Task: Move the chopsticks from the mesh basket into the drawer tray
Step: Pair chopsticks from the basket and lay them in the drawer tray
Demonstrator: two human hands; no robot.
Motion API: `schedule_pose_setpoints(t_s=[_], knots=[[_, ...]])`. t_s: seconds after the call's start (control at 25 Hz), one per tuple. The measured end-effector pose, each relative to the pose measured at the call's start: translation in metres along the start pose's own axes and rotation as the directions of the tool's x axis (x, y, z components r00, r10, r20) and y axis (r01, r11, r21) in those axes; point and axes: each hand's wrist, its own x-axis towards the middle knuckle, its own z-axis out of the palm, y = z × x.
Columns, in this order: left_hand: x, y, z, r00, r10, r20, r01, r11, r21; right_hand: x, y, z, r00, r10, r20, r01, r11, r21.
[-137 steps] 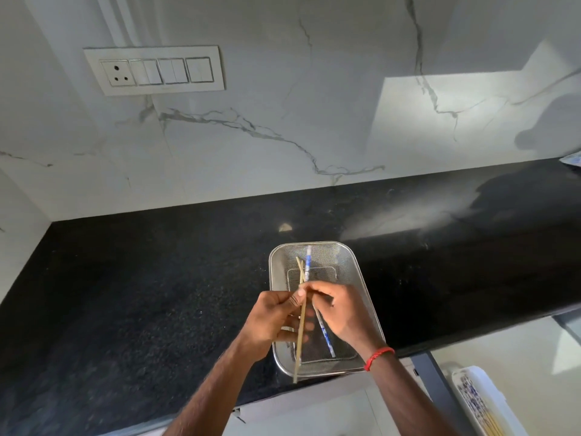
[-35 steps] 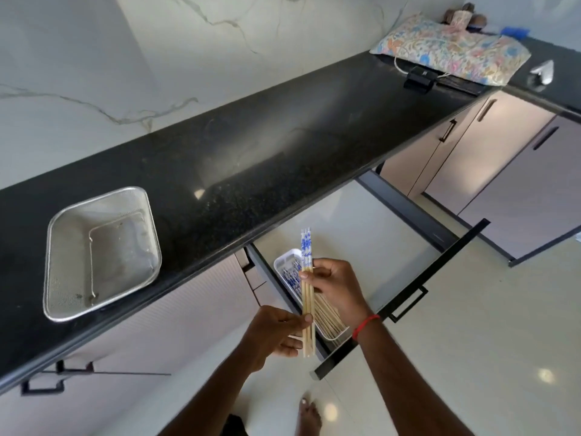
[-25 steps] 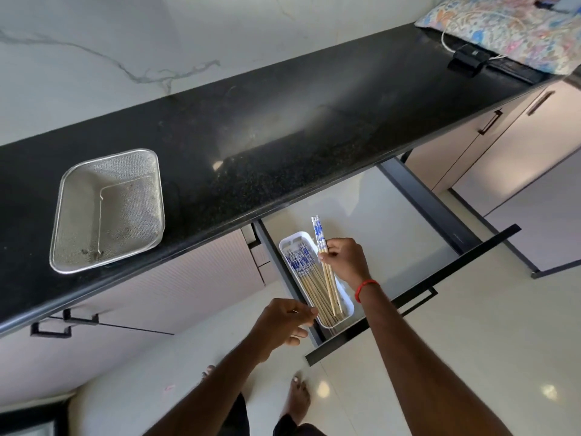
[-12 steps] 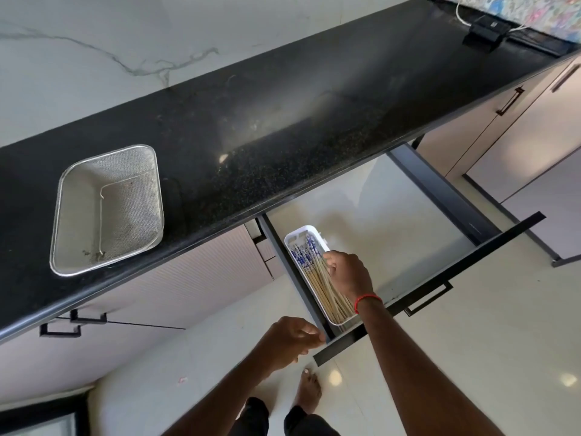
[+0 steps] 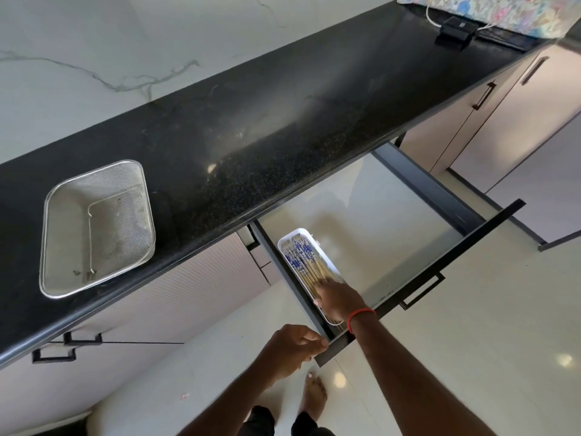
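Note:
The mesh basket (image 5: 63, 221) sits on the black countertop (image 5: 283, 121) at the left, with no chopsticks in it. Below, in the left end of the open drawer (image 5: 440, 256), lies a white tray (image 5: 295, 231) filled with several bamboo chopsticks (image 5: 303, 262) whose blue-patterned ends point away from me. My right hand (image 5: 338, 298), with a red band on the wrist, rests with its fingers laid on the near ends of the chopsticks in the tray. My left hand (image 5: 294, 347) hovers loosely curled at the drawer's front left corner and holds nothing.
The drawer's dark front panel and handle (image 5: 421, 292) stick out over the floor. A black device with a white cable (image 5: 454, 29) and a flowered cushion (image 5: 503, 11) lie at the counter's far right. My bare foot (image 5: 312, 394) stands below the drawer. Closed cabinets flank the drawer.
My right hand carried the chopsticks from above the drawer down into the tray and now lies on them. My left hand let go of them and stayed by the drawer front.

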Motion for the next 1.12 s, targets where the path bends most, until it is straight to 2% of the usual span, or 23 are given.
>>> schedule_pose_setpoints(t_s=[0.08,0.2,0.32,0.48,1.12], knots=[[0.000,-0.002,-0.004,1.000,-0.002,0.006,0.002,1.000,-0.005,-0.001,0.008,-0.001,0.998,0.030,0.061,-0.027,0.998,-0.062],[0.000,-0.003,-0.008,1.000,0.003,0.002,-0.003,1.000,0.002,-0.006,0.009,-0.002,0.999,0.032,-0.004,-0.032,0.989,-0.145],[0.002,-0.002,-0.008,1.000,-0.002,-0.011,0.002,1.000,-0.010,-0.005,0.003,-0.002,0.994,0.062,-0.095,-0.075,0.987,-0.145],[0.000,-0.003,-0.011,1.000,-0.013,-0.014,0.013,1.000,-0.003,0.004,-0.001,0.000,0.984,0.124,-0.131,-0.138,0.985,-0.107],[-0.005,-0.011,-0.027,0.996,-0.085,-0.033,0.083,0.995,-0.049,0.028,-0.001,-0.003,0.957,0.088,-0.276,-0.100,0.994,-0.031]])
